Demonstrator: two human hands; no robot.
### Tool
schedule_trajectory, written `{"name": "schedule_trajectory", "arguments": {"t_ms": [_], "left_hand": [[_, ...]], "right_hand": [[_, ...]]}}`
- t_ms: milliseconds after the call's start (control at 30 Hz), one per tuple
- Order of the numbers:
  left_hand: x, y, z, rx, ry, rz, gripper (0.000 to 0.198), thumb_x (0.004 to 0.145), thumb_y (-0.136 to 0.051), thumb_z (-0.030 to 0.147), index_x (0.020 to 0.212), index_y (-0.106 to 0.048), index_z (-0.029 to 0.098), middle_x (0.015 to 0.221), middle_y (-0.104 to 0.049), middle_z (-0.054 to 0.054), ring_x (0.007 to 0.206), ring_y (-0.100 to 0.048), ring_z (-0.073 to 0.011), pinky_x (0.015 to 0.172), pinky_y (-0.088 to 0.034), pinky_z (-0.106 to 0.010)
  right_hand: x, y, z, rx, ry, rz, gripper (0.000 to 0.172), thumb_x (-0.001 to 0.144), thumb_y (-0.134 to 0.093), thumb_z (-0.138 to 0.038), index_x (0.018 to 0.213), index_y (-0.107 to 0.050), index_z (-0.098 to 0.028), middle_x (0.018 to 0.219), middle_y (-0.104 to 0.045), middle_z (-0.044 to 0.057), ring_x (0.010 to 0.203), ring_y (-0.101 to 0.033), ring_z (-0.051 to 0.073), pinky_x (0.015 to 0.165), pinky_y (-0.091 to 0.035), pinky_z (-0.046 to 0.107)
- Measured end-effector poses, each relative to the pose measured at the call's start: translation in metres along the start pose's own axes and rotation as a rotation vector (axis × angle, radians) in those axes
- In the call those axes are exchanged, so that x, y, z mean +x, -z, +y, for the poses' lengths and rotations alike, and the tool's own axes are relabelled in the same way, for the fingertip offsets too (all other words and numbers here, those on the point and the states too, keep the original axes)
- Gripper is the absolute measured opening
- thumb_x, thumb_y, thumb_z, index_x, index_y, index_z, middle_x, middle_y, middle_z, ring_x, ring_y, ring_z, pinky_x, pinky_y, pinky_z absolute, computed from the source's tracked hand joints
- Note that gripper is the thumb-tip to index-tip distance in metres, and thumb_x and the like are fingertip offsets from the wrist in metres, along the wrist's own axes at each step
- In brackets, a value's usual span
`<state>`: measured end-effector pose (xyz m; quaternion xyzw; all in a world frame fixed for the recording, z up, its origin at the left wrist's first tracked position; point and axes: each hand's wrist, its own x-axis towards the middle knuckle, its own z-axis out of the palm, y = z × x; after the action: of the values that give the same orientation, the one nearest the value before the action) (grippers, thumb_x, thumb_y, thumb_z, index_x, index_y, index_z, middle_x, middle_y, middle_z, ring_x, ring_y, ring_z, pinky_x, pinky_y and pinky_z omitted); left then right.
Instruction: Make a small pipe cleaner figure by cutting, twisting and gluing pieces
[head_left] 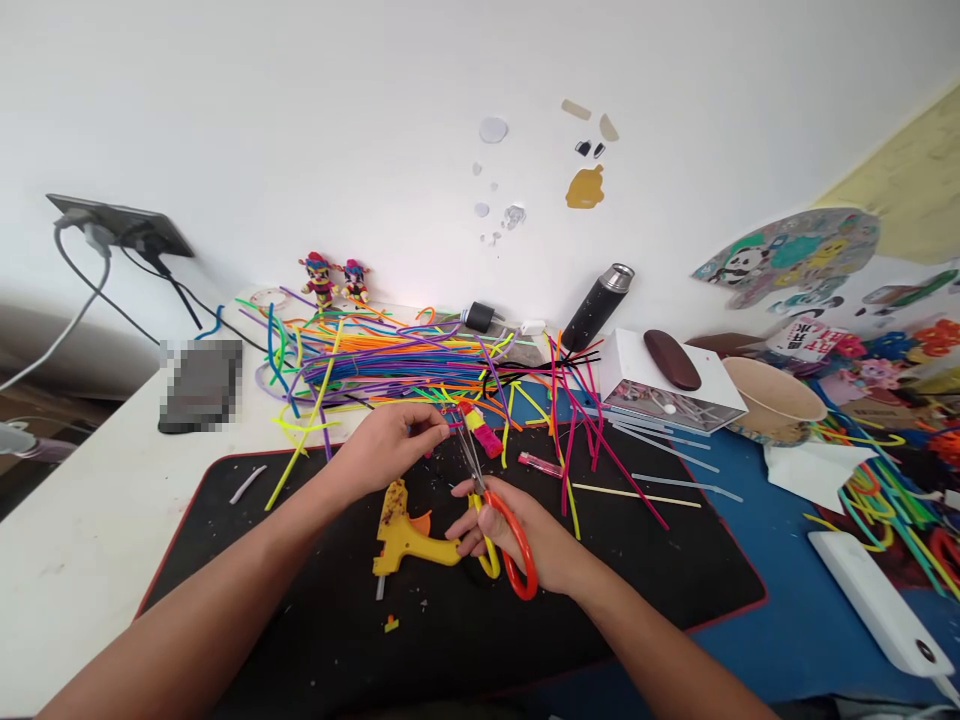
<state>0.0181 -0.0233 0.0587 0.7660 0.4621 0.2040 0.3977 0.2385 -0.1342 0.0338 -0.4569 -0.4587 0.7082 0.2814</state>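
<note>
My right hand (525, 525) is closed around scissors (516, 560) with red handles, the blades pointing away from me and up to the left. Beside the blade tips, my left hand (394, 445) pinches thumb against forefinger; a tiny bit of pink shows by the fingertips, too small to name. Just behind the blades lies a small yellow, red and pink fuzzy piece (484, 430). Below both hands a yellow hot glue gun (409, 540) rests on the black mat (315, 620), a short clear glue stick poking from its rear.
Many coloured pipe cleaners (390, 360) are heaped along the wall. Two small figures (321, 278) stand behind them. On the right are a black flask (596, 308), a white box (675, 385), a round tub (772, 395) and a white power bank-like device (874, 600).
</note>
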Motion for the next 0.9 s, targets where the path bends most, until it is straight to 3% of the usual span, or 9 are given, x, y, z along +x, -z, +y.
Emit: {"name": "schedule_trajectory", "arguments": {"t_ms": [200, 500, 900], "left_hand": [[-0.004, -0.003, 0.006, -0.051, 0.042, -0.024, 0.038, 0.093, -0.057, 0.052, 0.079, -0.070, 0.019, 0.074, -0.068, 0.000, 0.071, -0.059, -0.0188, 0.068, -0.040, -0.029], [-0.009, -0.010, 0.007, -0.088, 0.074, -0.020, 0.034, 0.091, -0.058, 0.049, 0.077, -0.066, 0.019, 0.068, -0.063, 0.001, 0.067, -0.054, -0.0173, 0.065, -0.039, -0.029], [-0.013, -0.023, 0.005, -0.136, 0.099, -0.043, 0.028, 0.089, -0.059, 0.044, 0.077, -0.066, 0.020, 0.068, -0.063, 0.003, 0.068, -0.055, -0.0171, 0.065, -0.039, -0.029]], "right_hand": [[-0.003, 0.000, 0.001, -0.051, 0.008, 0.066, 0.075, 0.088, -0.061, -0.083, 0.125, -0.058, -0.018, 0.088, -0.074, 0.005, 0.053, -0.063, 0.013, 0.055, -0.046, 0.027], [0.001, -0.003, 0.010, -0.032, 0.034, 0.093, 0.067, 0.092, -0.061, -0.077, 0.123, -0.059, -0.018, 0.081, -0.072, 0.002, 0.048, -0.060, 0.011, 0.049, -0.043, 0.024], [0.003, -0.005, 0.008, -0.001, 0.018, 0.119, 0.072, 0.088, -0.061, -0.082, 0.121, -0.058, -0.018, 0.076, -0.069, 0.000, 0.046, -0.058, 0.011, 0.046, -0.044, 0.023]]}}
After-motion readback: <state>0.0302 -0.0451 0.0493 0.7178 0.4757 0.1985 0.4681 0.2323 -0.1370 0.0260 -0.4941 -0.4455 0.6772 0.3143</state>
